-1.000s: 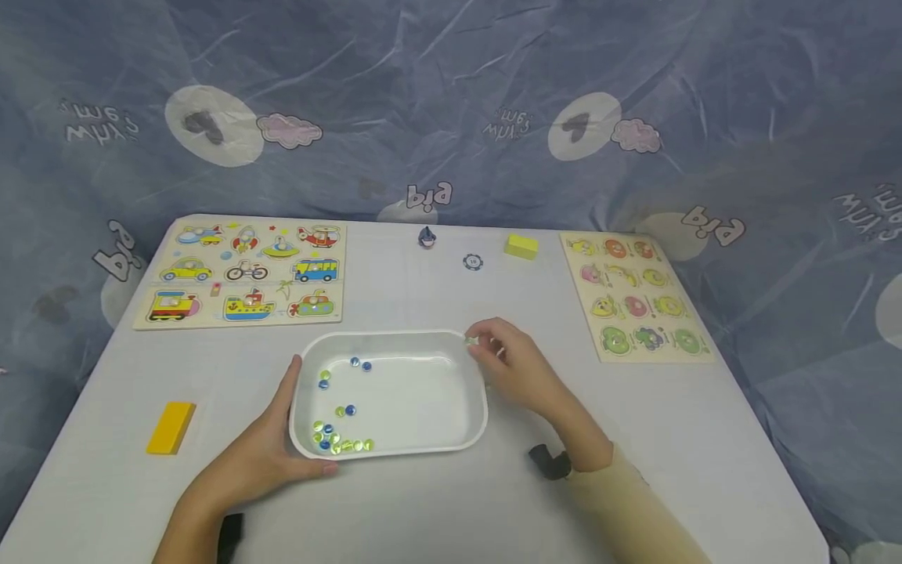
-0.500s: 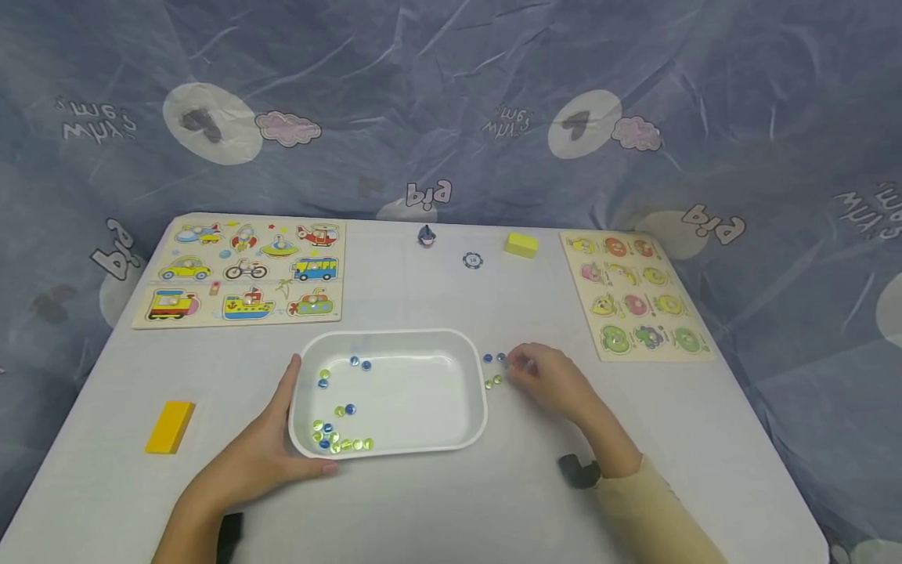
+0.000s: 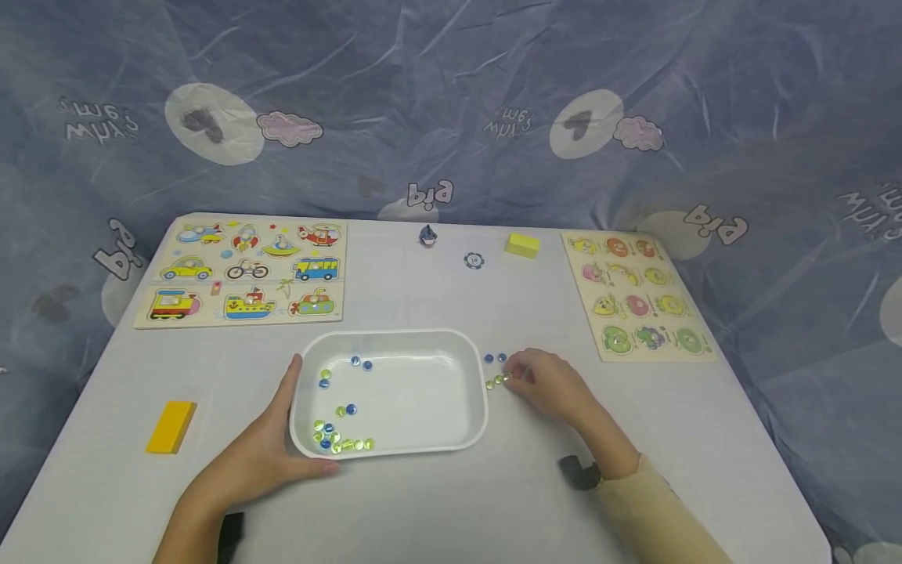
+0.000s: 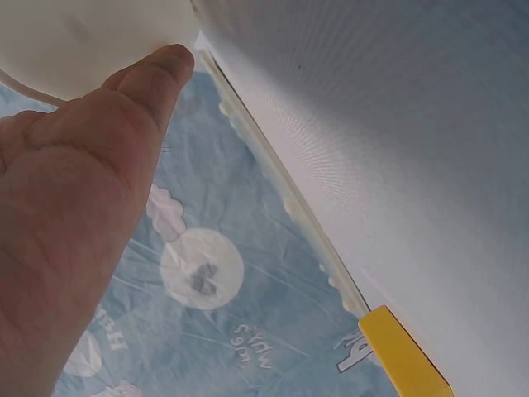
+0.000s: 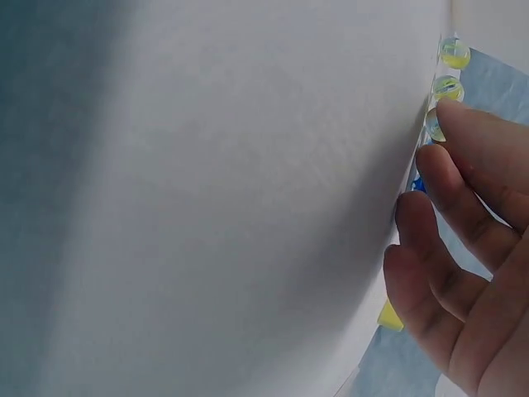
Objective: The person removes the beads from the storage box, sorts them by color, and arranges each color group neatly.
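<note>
In the head view my left hand holds the left end of a white tray, thumb along its near side and fingers on its left wall. Blue marbles and yellow-green marbles lie inside, mostly at the near left corner. My right hand is low over the table, right of the tray. Its thumb and index finger pinch a clear yellow-green marble, at the end of a row with two similar marbles. Two blue marbles lie just behind that row.
A vehicle puzzle board lies at the back left, a fruit puzzle board at the right. Between them are a small shark-like figure, a poker chip and a yellow block. An orange-yellow block lies far left.
My right hand has moved from the tray's far right corner to the table on the right, carrying a marble, then slightly nearer to the yellow-green row. The left hand stays on the tray.
</note>
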Motion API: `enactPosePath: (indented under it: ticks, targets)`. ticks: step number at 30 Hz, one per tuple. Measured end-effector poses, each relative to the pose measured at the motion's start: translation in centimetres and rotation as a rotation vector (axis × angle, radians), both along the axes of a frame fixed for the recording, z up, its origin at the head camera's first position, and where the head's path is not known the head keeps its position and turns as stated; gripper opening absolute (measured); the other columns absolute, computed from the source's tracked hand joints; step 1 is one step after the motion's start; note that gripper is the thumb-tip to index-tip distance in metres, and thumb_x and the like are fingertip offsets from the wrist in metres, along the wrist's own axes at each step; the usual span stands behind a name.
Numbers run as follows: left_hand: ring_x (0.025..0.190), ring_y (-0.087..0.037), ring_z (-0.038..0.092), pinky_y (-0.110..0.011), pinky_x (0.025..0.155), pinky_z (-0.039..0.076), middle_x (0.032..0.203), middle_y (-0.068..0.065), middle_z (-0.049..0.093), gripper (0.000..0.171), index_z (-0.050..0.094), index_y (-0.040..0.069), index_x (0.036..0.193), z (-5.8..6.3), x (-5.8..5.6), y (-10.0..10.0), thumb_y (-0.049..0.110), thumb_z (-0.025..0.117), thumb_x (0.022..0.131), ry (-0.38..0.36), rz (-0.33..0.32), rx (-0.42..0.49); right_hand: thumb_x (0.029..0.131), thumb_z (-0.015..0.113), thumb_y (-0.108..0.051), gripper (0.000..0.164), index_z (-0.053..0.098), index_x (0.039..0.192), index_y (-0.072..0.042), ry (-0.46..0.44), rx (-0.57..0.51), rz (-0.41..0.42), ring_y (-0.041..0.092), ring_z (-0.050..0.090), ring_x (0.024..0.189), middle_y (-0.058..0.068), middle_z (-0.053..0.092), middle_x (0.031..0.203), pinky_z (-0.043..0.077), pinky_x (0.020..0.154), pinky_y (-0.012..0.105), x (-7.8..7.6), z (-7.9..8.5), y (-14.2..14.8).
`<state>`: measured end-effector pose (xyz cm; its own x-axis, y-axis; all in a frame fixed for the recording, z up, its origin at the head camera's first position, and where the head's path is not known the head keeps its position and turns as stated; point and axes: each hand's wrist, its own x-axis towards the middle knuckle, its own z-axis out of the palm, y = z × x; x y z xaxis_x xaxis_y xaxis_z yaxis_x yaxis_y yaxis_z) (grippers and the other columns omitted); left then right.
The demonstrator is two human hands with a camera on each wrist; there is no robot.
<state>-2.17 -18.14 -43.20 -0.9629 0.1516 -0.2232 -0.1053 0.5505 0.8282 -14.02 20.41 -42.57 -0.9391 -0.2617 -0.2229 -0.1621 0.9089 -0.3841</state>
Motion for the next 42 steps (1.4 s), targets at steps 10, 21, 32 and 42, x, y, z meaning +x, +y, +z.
enactPosePath:
  ticks: [10,21,32,42]
  targets:
    - [0.147,-0.035,0.007,-0.066,0.111,0.015,0.161,-0.001,-0.008,0.144,-0.021,0.038,0.146,-0.1,-0.1,0.0,0.050,0.088,0.052,0.013,0.000,-0.009,0.085,0.069,-0.031,0.027,0.065,0.110,-0.023,0.119,-0.093,0.002,0.011,0.056,0.081,-0.010,0.063,0.094,0.049,0.068,0.026,1.4,3.2,-1.0]
    - [0.147,-0.034,0.007,-0.066,0.111,0.015,0.161,-0.002,-0.006,0.143,-0.021,0.039,0.146,-0.1,-0.2,0.0,0.051,0.088,0.052,0.006,0.002,-0.015,0.087,0.066,-0.037,0.024,0.066,0.109,-0.029,0.192,-0.229,0.281,-0.001,0.053,0.078,-0.020,0.058,0.087,0.048,0.065,0.016,3.7,3.9,-9.6]
    - [0.146,-0.034,0.012,-0.064,0.111,0.018,0.161,-0.003,-0.003,0.142,-0.019,0.041,0.146,-0.2,0.0,0.0,0.049,0.088,0.053,0.021,-0.001,-0.002,0.083,0.070,-0.035,0.021,0.071,0.105,-0.032,-0.021,-0.127,0.604,-0.001,0.055,0.082,-0.020,0.063,0.093,0.046,0.077,0.018,3.8,0.9,-15.3]
    - [0.146,-0.034,0.012,-0.064,0.111,0.019,0.161,-0.002,-0.004,0.141,-0.019,0.040,0.146,-0.3,0.1,-0.1,0.048,0.088,0.054,0.034,0.001,0.000,0.078,0.075,-0.033,0.017,0.074,0.094,-0.031,-0.084,-0.120,0.638,-0.002,0.054,0.079,-0.021,0.062,0.085,0.046,0.075,0.016,3.8,0.7,-16.1]
